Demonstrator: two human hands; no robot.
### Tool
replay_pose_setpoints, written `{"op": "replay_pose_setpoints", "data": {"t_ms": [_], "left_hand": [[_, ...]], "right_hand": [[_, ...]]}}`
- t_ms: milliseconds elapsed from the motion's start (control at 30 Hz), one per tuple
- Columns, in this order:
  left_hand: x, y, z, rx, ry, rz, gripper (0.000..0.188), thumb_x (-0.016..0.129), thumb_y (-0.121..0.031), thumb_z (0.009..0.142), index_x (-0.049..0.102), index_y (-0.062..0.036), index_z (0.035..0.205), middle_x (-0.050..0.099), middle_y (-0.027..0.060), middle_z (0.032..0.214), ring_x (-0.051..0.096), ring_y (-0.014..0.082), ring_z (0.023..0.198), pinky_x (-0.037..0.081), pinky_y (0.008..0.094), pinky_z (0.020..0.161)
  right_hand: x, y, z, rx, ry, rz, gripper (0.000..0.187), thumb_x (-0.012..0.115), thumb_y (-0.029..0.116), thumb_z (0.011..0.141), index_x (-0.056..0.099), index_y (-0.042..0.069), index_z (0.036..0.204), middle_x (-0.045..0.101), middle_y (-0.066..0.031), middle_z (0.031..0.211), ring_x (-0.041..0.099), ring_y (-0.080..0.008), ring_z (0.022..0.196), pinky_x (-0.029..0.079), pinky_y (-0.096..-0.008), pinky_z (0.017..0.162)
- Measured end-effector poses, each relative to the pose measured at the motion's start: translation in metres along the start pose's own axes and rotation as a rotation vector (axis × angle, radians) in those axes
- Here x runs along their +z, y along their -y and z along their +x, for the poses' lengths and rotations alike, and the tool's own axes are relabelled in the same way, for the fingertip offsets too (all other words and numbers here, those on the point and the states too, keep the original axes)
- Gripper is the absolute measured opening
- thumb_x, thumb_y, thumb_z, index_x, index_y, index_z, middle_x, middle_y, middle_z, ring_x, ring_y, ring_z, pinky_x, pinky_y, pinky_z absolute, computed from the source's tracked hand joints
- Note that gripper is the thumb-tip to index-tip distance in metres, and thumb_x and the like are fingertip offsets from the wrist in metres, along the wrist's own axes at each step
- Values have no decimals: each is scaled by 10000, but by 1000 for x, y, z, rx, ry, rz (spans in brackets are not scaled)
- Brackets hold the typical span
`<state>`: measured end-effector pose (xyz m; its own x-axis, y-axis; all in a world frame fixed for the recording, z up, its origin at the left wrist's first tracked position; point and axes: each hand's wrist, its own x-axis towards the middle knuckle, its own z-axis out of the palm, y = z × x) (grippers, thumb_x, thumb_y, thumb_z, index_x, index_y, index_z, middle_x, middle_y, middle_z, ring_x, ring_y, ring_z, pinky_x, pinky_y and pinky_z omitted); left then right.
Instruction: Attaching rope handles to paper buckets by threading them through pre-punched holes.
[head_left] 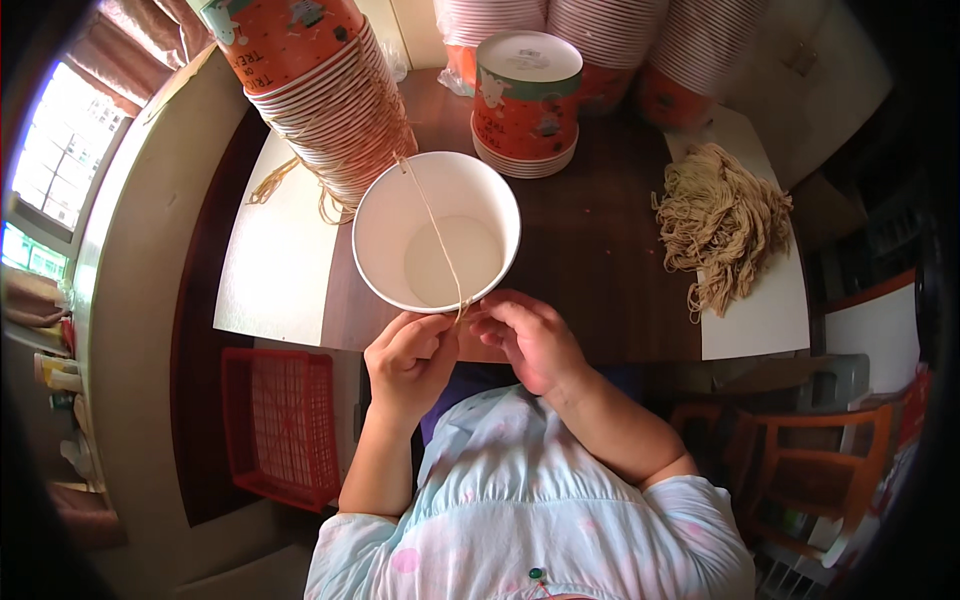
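Observation:
A white paper bucket (378, 235) stands at the near side of the brown table, its open mouth tipped toward me. One thin tan string (436, 222) runs across that mouth, from the far rim to the near rim. At the near rim, my left hand (412, 362) is closed in a pinch on the string's end. My right hand (530, 342) is close beside it, fingers curled at the rim and string; its fingertips are partly hidden. The bucket's outer wall is mostly out of sight.
A tall stack of nested orange buckets (320, 110) with strings rises at the left. An upside-down orange bucket (527, 100) and more stacks (610, 30) stand behind. A heap of tan strings (722, 225) lies right. A red plastic crate (280, 425) sits below the table.

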<state>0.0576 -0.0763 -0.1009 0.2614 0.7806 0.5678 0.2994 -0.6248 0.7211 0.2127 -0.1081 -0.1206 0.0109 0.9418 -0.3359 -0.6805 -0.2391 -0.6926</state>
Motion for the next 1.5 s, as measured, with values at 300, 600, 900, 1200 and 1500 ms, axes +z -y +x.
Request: {"op": "replay_pose_setpoints", "data": {"t_ms": [300, 600, 900, 1200, 1500], "left_hand": [[3, -2, 4, -3, -40, -8, 174, 686, 101, 715, 646, 9, 857, 649, 113, 764, 618, 176, 636, 490, 256, 579], [6, 3, 8, -19, -34, -44, 170, 690, 93, 735, 639, 9, 874, 652, 111, 775, 628, 178, 657, 494, 255, 591], [8, 0, 9, -94, 3, -94, 117, 671, 98, 752, 641, 27, 840, 661, 82, 799, 620, 128, 718, 484, 230, 648], [14, 3, 9, 5, -19, -57, 111, 658, 93, 746, 616, 17, 814, 641, 100, 782, 619, 170, 690, 485, 258, 619], [4, 2, 4, -175, 34, -321, 77, 656, 70, 791, 637, 36, 857, 636, 100, 823, 599, 149, 715, 463, 239, 629]], "right_hand": [[-3, 7, 4, -291, 84, -459, 220, 531, 211, 975, 611, 16, 1041, 651, -28, 914, 562, -84, 797, 461, -231, 731], [1, 21, -9, -1217, -136, -1266, 237, 716, 93, 744, 617, 90, 959, 577, -61, 919, 563, -211, 748, 428, -334, 710], [4, 26, 1, -1282, -24, -1490, 169, 696, 83, 740, 604, 109, 879, 534, -11, 853, 512, -189, 730, 370, -345, 722], [-2, 28, 3, -1274, -48, -1621, 120, 573, 113, 809, 590, 84, 925, 529, -24, 876, 498, -190, 750, 357, -344, 728], [-3, 26, 3, -1275, -102, -1516, 192, 633, 74, 777, 599, 97, 964, 565, -24, 950, 530, -192, 808, 370, -350, 750]]}}
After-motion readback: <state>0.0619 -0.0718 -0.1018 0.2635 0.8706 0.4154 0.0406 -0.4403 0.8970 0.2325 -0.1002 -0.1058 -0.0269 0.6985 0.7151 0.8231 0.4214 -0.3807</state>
